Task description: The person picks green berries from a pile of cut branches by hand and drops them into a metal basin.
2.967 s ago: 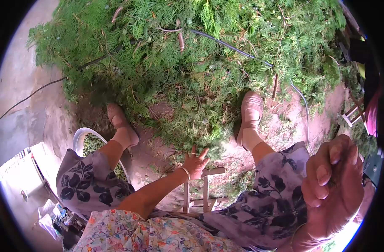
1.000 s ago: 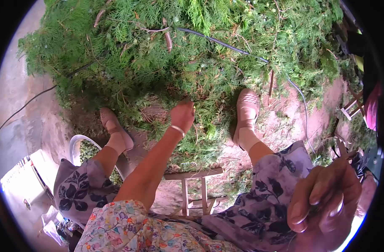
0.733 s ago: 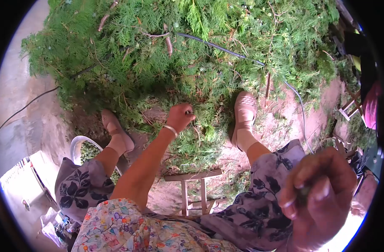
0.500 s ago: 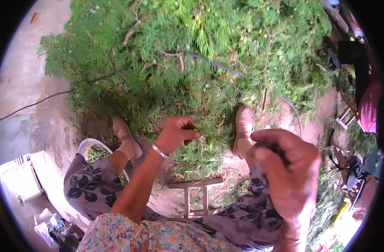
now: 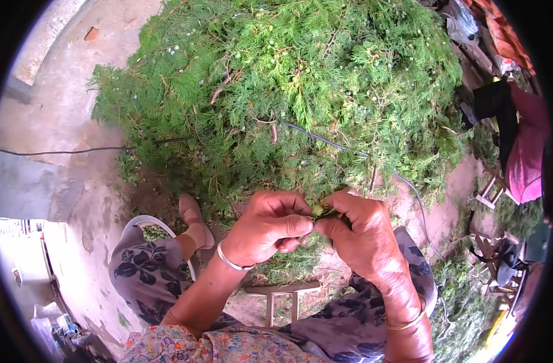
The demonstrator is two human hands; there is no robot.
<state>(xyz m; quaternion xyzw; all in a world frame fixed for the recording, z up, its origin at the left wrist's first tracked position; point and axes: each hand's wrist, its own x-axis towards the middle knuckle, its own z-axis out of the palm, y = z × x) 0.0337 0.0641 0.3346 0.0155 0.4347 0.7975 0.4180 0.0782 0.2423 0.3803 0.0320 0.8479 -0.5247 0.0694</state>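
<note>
A small green sprig (image 5: 318,211) with a round pale-green berry is pinched between my two hands in front of my knees. My left hand (image 5: 267,227), with a silver bangle at the wrist, closes thumb and fingers on its left side. From the right, my right hand (image 5: 364,233) pinches the same sprig, and its fingertips nearly touch those of my left. Beyond them lies a large heap of green conifer branches (image 5: 276,78). A metal basin (image 5: 144,220) holding green berries stands beside my left leg, partly hidden by it.
A dark cable (image 5: 421,218) runs across the heap and the ground. A wooden stool (image 5: 282,289) is between my legs. At the right are another person's pink garment (image 5: 524,163) and another wooden stool (image 5: 488,192).
My left hand has risen from the branches near the ground with a sprig. My right hand has moved left from the right edge and met it. The view has tilted upward.
</note>
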